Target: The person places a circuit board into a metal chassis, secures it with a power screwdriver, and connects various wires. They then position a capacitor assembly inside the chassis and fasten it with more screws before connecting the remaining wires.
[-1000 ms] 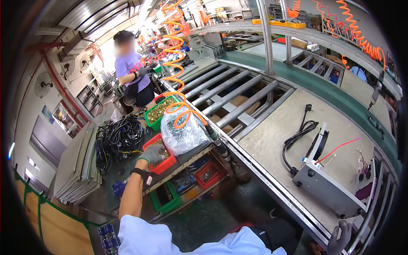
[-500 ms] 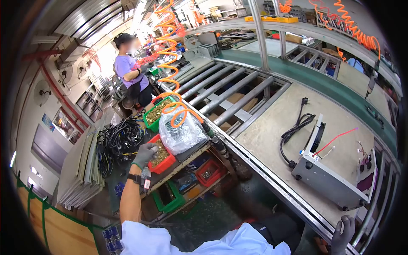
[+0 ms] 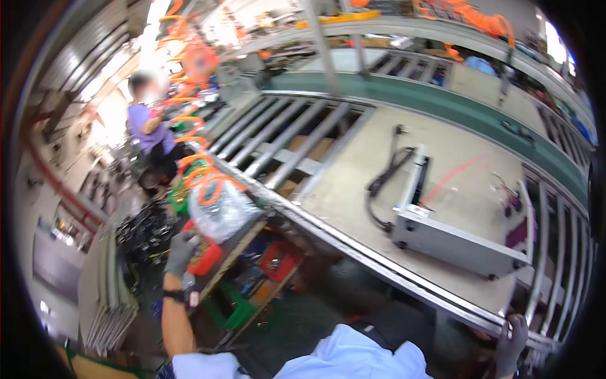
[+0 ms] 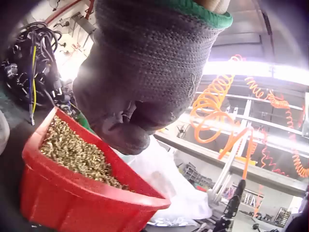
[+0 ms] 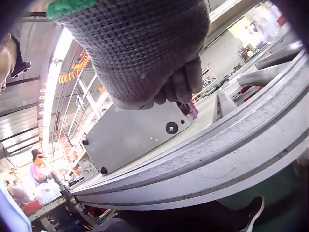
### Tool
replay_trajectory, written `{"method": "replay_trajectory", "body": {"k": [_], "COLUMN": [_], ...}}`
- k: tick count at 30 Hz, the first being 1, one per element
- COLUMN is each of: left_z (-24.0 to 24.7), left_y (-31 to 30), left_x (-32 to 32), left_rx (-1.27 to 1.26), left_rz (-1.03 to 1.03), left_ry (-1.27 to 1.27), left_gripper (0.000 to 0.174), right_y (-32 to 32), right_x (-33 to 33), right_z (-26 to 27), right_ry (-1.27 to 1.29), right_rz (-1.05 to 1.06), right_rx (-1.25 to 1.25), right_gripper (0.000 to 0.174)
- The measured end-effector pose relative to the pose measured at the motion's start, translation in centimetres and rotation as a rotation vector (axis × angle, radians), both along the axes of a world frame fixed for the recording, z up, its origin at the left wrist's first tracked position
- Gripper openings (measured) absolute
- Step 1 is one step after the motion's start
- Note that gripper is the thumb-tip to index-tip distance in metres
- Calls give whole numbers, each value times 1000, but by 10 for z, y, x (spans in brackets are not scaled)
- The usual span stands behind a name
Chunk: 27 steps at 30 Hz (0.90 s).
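My left hand (image 3: 181, 252), in a grey glove, is over the near edge of a red bin (image 4: 82, 203) of small brass-coloured screws (image 4: 77, 152). Its fingers and thumb are curled together, and a small shiny bit, apparently a screw, shows between them in the left wrist view. My right hand (image 3: 512, 341), also gloved, is at the metal rail (image 5: 203, 169) of the work line, its fingers loosely bent and holding nothing. Beyond it, a grey metal case (image 3: 457, 246) lies on the board, with a black power cord (image 3: 377, 189) attached.
A clear plastic bag (image 3: 221, 211) and a green bin (image 3: 180, 197) stand beyond the red bin. Black cables (image 3: 142, 234) are heaped to the left. An orange coiled hose (image 3: 196, 167) hangs near the bag. Rollers (image 3: 284, 139) adjoin the board (image 3: 353, 208). Another person (image 3: 148, 123) stands farther back.
My left hand has come up out of the screws and drawn back to the bin's near edge. The head view has turned right. My right hand stays by the rail.
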<state>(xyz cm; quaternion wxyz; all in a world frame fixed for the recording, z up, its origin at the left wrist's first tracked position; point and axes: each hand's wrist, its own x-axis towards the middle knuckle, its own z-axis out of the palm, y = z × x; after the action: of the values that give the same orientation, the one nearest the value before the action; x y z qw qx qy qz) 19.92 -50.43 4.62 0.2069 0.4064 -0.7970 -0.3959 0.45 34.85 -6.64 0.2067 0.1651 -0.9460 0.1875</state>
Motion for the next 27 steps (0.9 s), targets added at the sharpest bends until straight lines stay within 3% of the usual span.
{"method": "replay_trajectory", "body": {"k": [1, 4, 7, 9, 10, 11, 13, 14, 19, 20, 21, 23, 25, 27], "left_z": [9, 20, -10, -44, -56, -77, -100, -115, -138, -138, -138, -136, -137, -139], "left_y": [26, 145, 249, 313, 347, 375, 430, 450, 475, 474, 472, 466, 459, 455], "left_x": [-13, -76, -142, -189, -209, -231, -262, -274, -288, -286, -285, -284, -285, -285], "left_rx": [10, 180, 235, 161, -78, -92, -198, -286, -471, -478, -476, -467, -380, -336], "left_rz": [-154, -325, -695, -947, -1128, -1225, -1286, -1275, -1336, -1337, -1337, -1327, -1330, -1323], "left_ry": [-6, -45, -57, -107, 70, 196, 347, 417, 317, 322, 305, 278, 271, 279], "left_gripper": [13, 10, 10, 12, 15, 14, 12, 11, 9, 9, 9, 11, 16, 17], "right_y": [22, 38, 105, 138, 154, 160, 168, 168, 195, 190, 169, 192, 242, 252], "right_x": [7, 25, 44, 61, 68, 74, 85, 88, 84, 77, 67, 63, 72, 81], "right_z": [-3, 30, 23, 32, 29, 32, 46, 50, 29, 35, 56, 36, -9, -24], "right_ry": [-8, -161, -259, -249, -370, -475, -781, -785, -944, -970, -1047, -1078, -905, -813], "right_rz": [-39, -248, -406, -499, -648, -795, -886, -909, -944, -945, -959, -945, -851, -800], "right_rx": [95, 161, 363, 653, 637, 674, 650, 615, 545, 445, 192, -20, 77, 172], "right_gripper": [32, 24, 26, 32, 37, 46, 56, 59, 67, 67, 69, 76, 80, 83]}}
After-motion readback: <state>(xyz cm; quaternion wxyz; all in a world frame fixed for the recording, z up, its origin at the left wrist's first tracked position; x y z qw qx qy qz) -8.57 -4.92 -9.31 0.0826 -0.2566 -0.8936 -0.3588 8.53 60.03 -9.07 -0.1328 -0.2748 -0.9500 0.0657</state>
